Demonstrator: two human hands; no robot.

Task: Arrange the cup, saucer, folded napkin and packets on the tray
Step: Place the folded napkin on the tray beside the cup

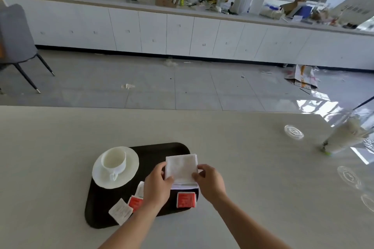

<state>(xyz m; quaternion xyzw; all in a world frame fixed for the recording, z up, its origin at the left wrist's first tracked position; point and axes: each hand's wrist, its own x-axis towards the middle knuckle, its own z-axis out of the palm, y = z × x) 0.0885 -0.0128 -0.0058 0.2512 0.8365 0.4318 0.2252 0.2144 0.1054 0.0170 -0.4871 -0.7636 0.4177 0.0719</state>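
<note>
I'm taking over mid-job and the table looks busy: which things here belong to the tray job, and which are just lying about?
Part of the job:
black tray
cup on its saucer
folded napkin, held by left hand and right hand
red packets and
white packet

Lying about:
clear lids and
plastic cup, table's far right
countertop clutter

bright daylight from the right throws glare on the floor [315, 105]; wide-angle edges bend, background slightly soft.
</note>
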